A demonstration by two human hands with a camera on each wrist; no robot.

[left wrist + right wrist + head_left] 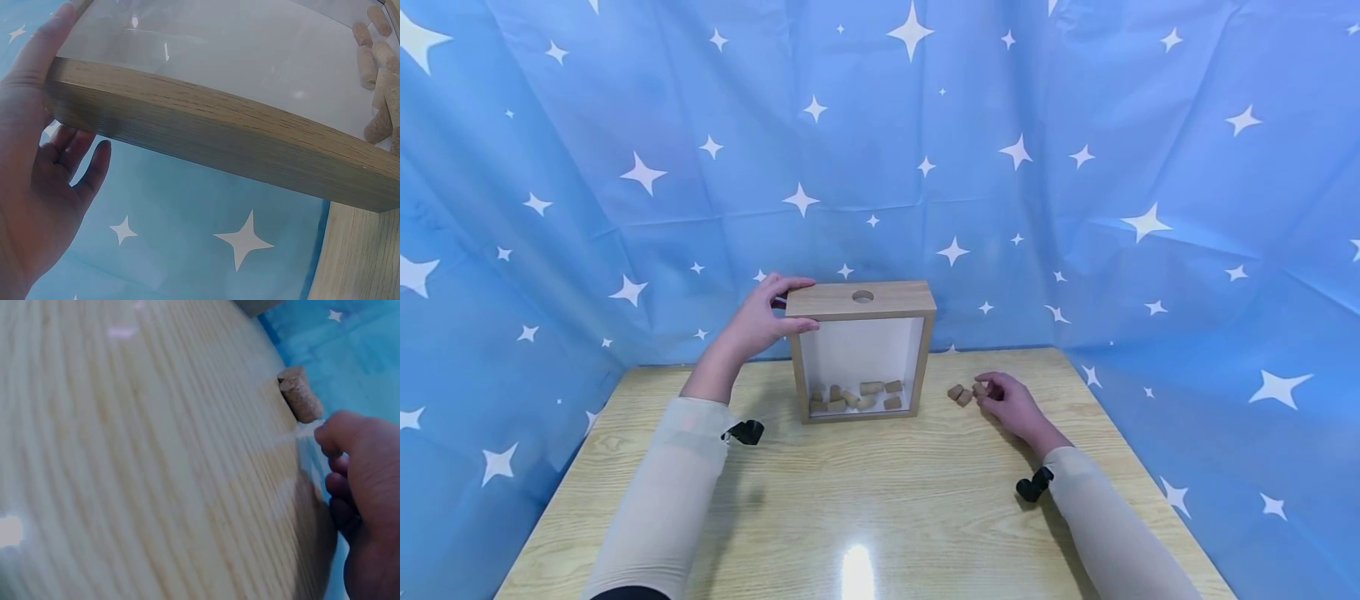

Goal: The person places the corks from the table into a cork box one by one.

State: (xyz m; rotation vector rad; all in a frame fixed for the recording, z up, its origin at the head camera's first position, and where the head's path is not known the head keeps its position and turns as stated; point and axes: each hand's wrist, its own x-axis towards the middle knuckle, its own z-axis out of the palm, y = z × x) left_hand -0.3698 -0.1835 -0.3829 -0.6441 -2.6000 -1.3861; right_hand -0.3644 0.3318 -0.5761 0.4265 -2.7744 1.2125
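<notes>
A wooden shadow box [861, 302] with a clear front and a round hole in its top stands upright on the table. Several corks [871, 388] lie inside along its bottom; some also show in the left wrist view [367, 67]. My left hand [758, 321] grips the box's top left corner, thumb at the front and fingers behind. To the right of the box, my right hand [1013, 406] pinches a cork [979, 389] between thumb and forefinger. Beside it lie two loose corks [964, 398]. In the right wrist view, corks [301, 397] show just past the thumb.
The wooden table [880, 492] runs back to a blue curtain [880, 125] with white stars, close behind the box. Its right edge lies beyond my right arm. A black wrist camera [1034, 485] sits on the right cuff, another [747, 432] on the left.
</notes>
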